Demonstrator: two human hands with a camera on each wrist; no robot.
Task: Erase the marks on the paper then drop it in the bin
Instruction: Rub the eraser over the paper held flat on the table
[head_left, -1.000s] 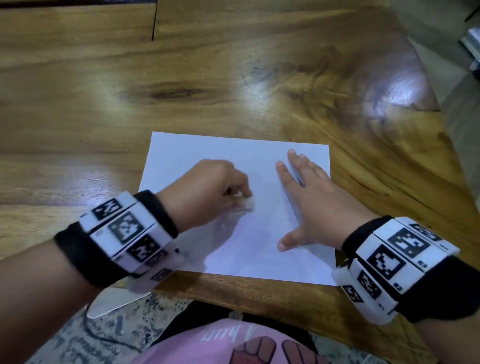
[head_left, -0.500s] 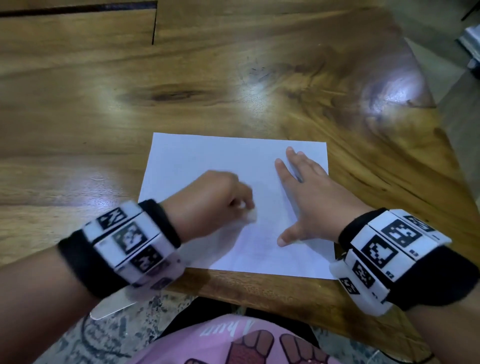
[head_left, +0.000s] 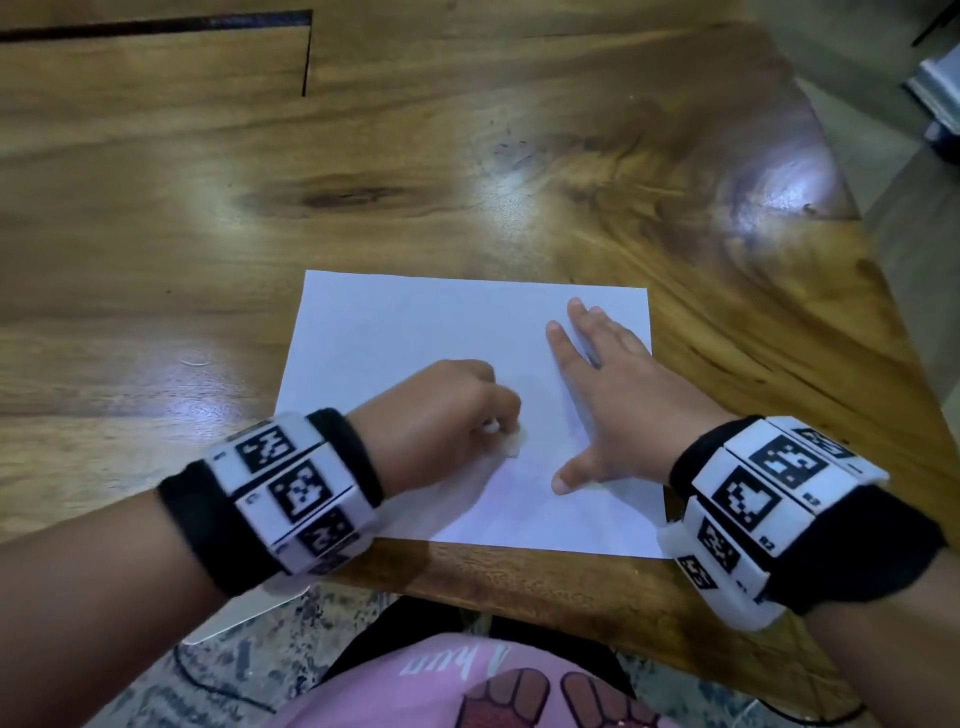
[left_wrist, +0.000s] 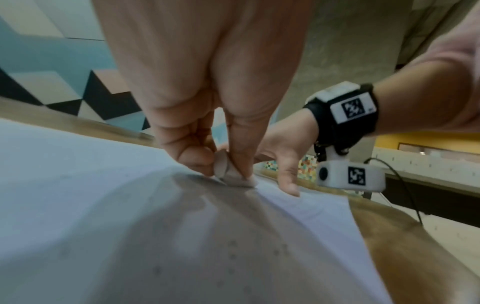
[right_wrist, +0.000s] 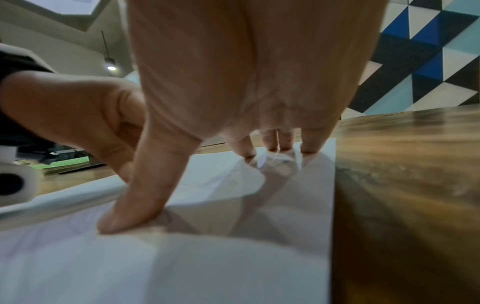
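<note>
A white sheet of paper lies flat near the front edge of the wooden table. My left hand pinches a small pale eraser and holds its lower end against the middle of the sheet; the left wrist view shows the eraser pressed on the paper. My right hand lies flat on the right part of the sheet, fingers spread and straight. In the right wrist view its thumb and fingertips press the paper. Marks on the sheet are too faint to make out. No bin is in view.
The table's front edge runs just below the paper, with a patterned floor and my pink shirt beneath. The table's right edge slants past my right wrist. A dark seam crosses the far left tabletop.
My left hand with the eraser has shifted slightly down and to the right on the paper. The right hand keeps its place on the sheet.
</note>
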